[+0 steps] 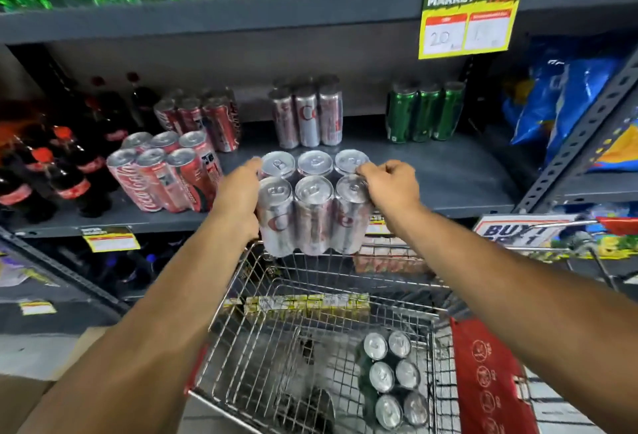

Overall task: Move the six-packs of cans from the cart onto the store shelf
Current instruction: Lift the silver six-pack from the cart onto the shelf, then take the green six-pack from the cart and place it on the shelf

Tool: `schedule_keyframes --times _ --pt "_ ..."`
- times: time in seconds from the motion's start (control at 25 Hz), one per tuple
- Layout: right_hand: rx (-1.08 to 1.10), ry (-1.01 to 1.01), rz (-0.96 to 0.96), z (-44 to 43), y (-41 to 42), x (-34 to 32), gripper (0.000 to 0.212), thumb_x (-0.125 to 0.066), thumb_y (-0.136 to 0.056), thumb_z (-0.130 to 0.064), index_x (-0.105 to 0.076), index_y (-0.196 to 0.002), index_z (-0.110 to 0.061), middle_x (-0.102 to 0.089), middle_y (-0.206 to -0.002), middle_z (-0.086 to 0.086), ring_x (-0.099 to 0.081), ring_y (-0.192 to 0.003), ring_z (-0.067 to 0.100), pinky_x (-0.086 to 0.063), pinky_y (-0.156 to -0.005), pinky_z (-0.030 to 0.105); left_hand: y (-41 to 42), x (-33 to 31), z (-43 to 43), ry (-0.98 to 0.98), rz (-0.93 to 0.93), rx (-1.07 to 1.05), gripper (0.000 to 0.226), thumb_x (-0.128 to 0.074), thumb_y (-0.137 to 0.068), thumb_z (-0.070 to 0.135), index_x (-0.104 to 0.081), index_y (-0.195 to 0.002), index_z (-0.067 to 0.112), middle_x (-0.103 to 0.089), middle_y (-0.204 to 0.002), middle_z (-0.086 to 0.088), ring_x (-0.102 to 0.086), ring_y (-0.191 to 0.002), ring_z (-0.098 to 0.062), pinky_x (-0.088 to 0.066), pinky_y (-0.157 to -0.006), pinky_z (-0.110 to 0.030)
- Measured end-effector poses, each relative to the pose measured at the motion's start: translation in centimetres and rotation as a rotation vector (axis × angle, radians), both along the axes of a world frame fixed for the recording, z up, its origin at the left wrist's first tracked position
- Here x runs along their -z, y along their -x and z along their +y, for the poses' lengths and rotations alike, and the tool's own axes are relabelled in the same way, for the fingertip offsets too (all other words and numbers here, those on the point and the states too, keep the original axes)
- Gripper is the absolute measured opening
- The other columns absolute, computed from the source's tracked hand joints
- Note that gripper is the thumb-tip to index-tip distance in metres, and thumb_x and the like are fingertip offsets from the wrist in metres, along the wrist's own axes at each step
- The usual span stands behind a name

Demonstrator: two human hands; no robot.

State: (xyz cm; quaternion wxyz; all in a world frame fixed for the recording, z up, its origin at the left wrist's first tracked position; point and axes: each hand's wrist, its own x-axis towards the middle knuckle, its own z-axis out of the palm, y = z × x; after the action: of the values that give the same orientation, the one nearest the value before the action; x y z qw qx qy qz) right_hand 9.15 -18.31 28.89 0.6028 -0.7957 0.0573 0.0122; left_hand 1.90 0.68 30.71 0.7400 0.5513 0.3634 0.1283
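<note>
A silver six-pack [312, 202] hangs in the air between the cart and the grey shelf [431, 174], its base at about shelf-edge height. My left hand [241, 192] grips its left side and my right hand [388, 185] grips its right top edge. A green six-pack [392, 382] lies in the wire cart [262, 361], at the right of the basket. On the shelf stand two red six-packs [165, 174], another silver six-pack [307, 116] at the back and a green six-pack [423, 112] to its right.
Dark cola bottles [62, 171] fill the shelf's left end. Blue snack bags [559, 98] sit in the neighbouring rack at right. A yellow price sign [469, 19] hangs from the upper shelf, which carries green and orange bottles. A red child-seat flap [490, 382] is on the cart's right.
</note>
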Motion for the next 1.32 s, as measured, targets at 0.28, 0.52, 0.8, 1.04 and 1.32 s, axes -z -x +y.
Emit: schedule_keyframes --times 0.28,0.52,0.8,1.04,1.32 --pt "-0.068 0.028 0.022 8.4 -6.4 -0.7 0.032 -0.063 -0.074 -0.032 -0.042 -0.054 -0.019 -0.048 -0.056 -0.003 -0.048 -0.057 0.018 -0.036 -0.051 0.028 -6.5 0.1 7.5 -0.045 -0.016 -0.073 0.020 -0.054 -0.083 0.034 -0.066 -0.082 0.019 -0.069 -0.086 -0.002 -0.065 -0.070 -0.020 -0.050 -0.064 -0.029" --pt "-0.155 0.215 -0.050 11.8 -9.0 0.5 0.035 -0.057 -0.083 -0.036 -0.044 -0.057 -0.016 -0.048 -0.056 0.000 -0.047 -0.054 0.016 -0.033 -0.045 0.024 -10.1 5.0 11.9 -0.148 -0.002 -0.083 0.061 -0.065 -0.063 0.048 -0.066 -0.119 0.022 -0.072 -0.116 -0.002 -0.070 -0.101 -0.026 -0.057 -0.081 -0.037" --pt "-0.298 0.256 -0.093 8.6 -8.1 1.4 0.039 -0.052 -0.085 -0.055 -0.047 -0.071 -0.019 -0.054 -0.069 -0.005 -0.053 -0.070 0.014 -0.035 -0.055 0.022 -4.1 5.1 4.3 -0.838 -0.119 -0.070 0.050 -0.053 -0.089 0.035 -0.049 -0.131 0.009 -0.053 -0.135 -0.012 -0.046 -0.130 -0.023 -0.035 -0.112 -0.034" --pt "-0.183 0.333 -0.370 0.1 -5.2 5.6 0.032 -0.060 -0.085 -0.035 -0.061 -0.102 -0.007 -0.060 -0.081 0.005 -0.057 -0.084 0.021 -0.043 -0.078 0.028 2.1 15.2 -5.0 -1.351 -0.372 0.458 0.054 -0.050 -0.096 0.025 -0.039 -0.138 -0.006 -0.028 -0.152 -0.031 -0.016 -0.146 -0.045 -0.017 -0.120 -0.053" --pt "-0.152 0.515 -0.107 -11.5 6.0 20.4 0.017 -0.053 -0.085 -0.027 -0.062 -0.083 -0.012 -0.053 -0.072 0.007 -0.049 -0.071 0.021 -0.038 -0.068 0.029 1.9 25.6 -10.6 -1.168 -0.051 1.262 0.059 -0.033 -0.097 0.043 -0.035 -0.148 0.013 -0.023 -0.161 -0.008 -0.013 -0.149 -0.021 -0.026 -0.117 -0.050"
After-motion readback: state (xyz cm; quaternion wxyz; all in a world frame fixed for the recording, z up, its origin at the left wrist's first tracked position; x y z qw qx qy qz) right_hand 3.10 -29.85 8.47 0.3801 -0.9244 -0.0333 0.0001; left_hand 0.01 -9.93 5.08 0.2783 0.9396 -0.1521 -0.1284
